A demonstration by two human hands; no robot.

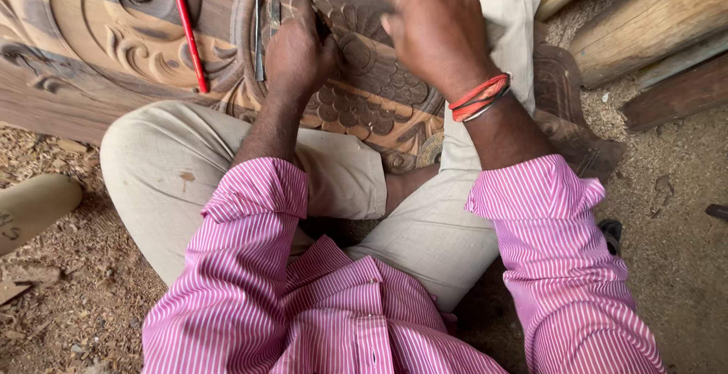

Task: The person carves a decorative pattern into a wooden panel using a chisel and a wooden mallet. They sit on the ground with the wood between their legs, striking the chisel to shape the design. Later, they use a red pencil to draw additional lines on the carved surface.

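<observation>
Red pencil [188,29] lying on upper left part of panel, slightly tilted from upright. Two slim metal tools [259,33] lying just right of pencil, parallel, apart from it. Rough timber planks [652,29] stacked at upper right, on ground. Sawdust and wood chips [68,298] covering ground at lower left. Pale rounded wood offcut [34,207] at left edge. Dark sandal [611,231] partly visible at right.
</observation>
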